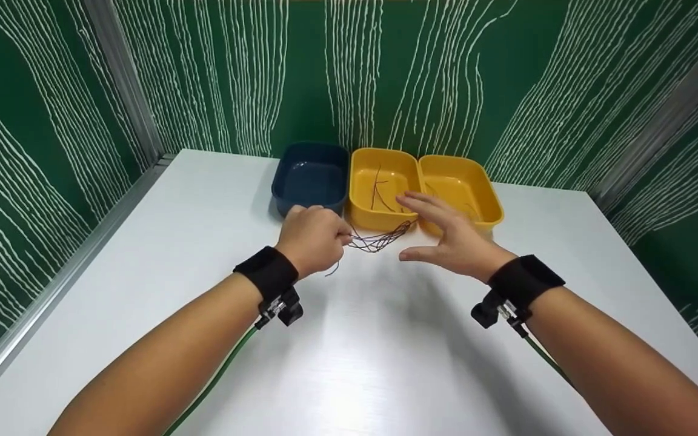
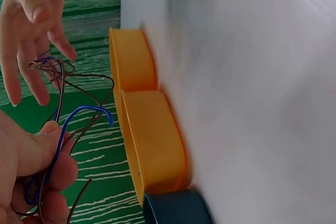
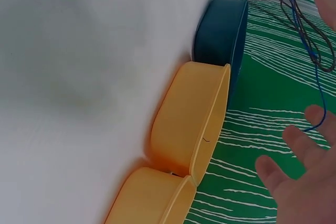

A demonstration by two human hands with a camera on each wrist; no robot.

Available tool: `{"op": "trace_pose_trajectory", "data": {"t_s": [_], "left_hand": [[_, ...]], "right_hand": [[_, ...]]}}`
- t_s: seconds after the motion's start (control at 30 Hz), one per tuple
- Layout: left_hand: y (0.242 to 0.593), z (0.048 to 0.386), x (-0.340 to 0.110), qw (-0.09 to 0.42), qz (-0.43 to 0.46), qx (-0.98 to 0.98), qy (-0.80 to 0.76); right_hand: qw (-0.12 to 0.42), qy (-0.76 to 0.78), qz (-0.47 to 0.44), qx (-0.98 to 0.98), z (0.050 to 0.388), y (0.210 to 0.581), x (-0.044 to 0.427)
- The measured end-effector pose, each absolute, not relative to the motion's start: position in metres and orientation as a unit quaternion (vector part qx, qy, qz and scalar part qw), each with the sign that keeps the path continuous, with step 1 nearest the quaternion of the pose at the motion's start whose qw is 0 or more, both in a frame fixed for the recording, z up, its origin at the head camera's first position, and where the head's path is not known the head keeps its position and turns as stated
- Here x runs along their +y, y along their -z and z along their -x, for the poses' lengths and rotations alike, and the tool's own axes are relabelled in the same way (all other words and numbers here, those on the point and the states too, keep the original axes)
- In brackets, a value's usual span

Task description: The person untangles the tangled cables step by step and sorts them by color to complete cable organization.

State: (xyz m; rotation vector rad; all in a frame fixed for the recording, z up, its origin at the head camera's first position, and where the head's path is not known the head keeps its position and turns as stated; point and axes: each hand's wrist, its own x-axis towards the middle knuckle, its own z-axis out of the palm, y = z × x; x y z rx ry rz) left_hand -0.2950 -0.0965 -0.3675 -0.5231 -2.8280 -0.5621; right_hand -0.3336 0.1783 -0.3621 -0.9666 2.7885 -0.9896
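Observation:
My left hand [image 1: 315, 239] grips a loose tangle of thin brown and blue wires [image 1: 379, 243] above the table, before the bins. In the left wrist view, a blue wire [image 2: 79, 109] loops out over the thumb, and brown wires [image 2: 62, 90] stick out of the fist. One short wire end hangs below that hand in the head view. My right hand [image 1: 455, 236] is at the tangle's other side, its fingers spread and the thumb apart. From the right wrist view, a blue wire [image 3: 318, 85] reaches the right fingertips; whether they touch cannot be told.
Along the back of the white table [image 1: 349, 363] stand a dark blue bin [image 1: 277, 192], a middle yellow bin [image 1: 379, 221] and a right yellow bin [image 1: 495, 209]. Several dark wires [image 1: 375, 188] lie in the middle bin. Green panels [image 1: 300, 72] with white streaks enclose the table.

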Motion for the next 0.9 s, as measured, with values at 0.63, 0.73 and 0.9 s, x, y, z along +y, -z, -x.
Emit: {"op": "trace_pose_trajectory", "data": {"t_s": [0.63, 0.73, 0.9], "left_hand": [[0.365, 0.294, -0.089, 0.098, 0.193, -0.961, 0.175], [0.366, 0.294, -0.09, 0.098, 0.194, -0.959, 0.184], [0.365, 0.296, -0.092, 0.078, 0.181, -0.954, 0.225]], "right_hand": [[-0.192, 0.232, 0.466, 0.832, 0.341, 0.373, 0.166], [-0.183, 0.243, 0.446, 0.841, 0.34, 0.371, 0.17], [-0.163, 0.277, 0.398, 0.859, 0.338, 0.368, 0.175]]}}
